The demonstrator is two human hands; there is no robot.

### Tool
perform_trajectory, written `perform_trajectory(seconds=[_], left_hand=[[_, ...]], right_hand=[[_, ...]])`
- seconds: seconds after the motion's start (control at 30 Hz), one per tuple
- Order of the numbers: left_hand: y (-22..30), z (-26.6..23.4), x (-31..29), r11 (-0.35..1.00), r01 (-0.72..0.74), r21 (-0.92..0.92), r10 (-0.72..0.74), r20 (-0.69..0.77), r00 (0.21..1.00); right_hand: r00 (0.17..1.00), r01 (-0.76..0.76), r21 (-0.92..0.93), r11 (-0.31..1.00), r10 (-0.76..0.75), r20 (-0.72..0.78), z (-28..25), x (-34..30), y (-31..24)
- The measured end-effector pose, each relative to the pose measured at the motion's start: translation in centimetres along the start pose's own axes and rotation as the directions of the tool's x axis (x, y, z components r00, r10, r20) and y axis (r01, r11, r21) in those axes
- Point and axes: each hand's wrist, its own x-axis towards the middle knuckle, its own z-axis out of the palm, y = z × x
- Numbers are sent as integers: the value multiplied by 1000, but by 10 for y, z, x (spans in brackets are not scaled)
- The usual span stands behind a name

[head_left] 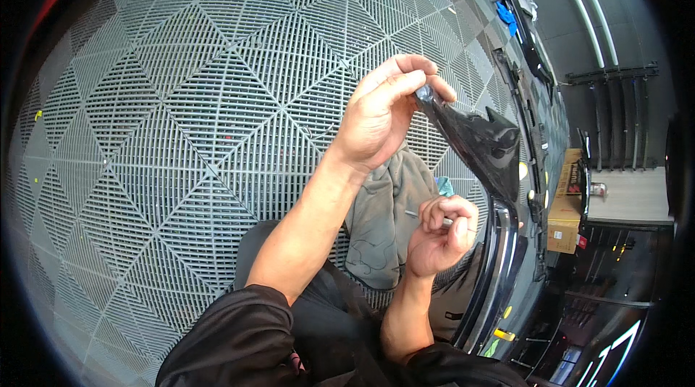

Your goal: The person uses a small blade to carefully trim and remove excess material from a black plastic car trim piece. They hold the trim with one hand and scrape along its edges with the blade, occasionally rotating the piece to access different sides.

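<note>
My left hand (384,112) is raised and pinches the top corner of a dark, glossy sheet of film (478,142) between thumb and fingers. The film hangs down to the right, toward the edge of a dark car body panel (499,264). Below it, my right hand (440,233) is closed around a thin metal tool (418,214) whose tip points left. A grey cloth (387,220) lies draped over my lap between the two hands. Both forearms come up from dark sleeves at the lower edge.
Grey plastic grid floor tiles (188,119) fill the left and centre. A cardboard box (566,202) stands at the right by a pale shelf. A blue object (507,14) and dark trim strips lie at the upper right.
</note>
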Motion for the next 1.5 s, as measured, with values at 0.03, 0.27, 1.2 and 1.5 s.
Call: perform_trajectory(seconds=[0.03, 0.27, 1.2, 1.5], left_hand=[[-2, -1, 0, 999, -12, -41, 12, 5, 1000], [-9, 0, -9, 970, 7, -245, -19, -45, 999], [2, 25, -52, 912, 354, -209, -403, -280, 872], [22, 33, -48, 823, 497, 275, -447, -226, 865]], right_hand=[[1000, 0, 18, 1000, 0, 17, 3, 2, -7], [997, -11, -208, 978, 26, 67, 9, 16, -36], [753, 379, -853, 360, 415, 510, 7, 180, -141], [350, 442, -781, 441, 716, 603, 56, 210, -94]])
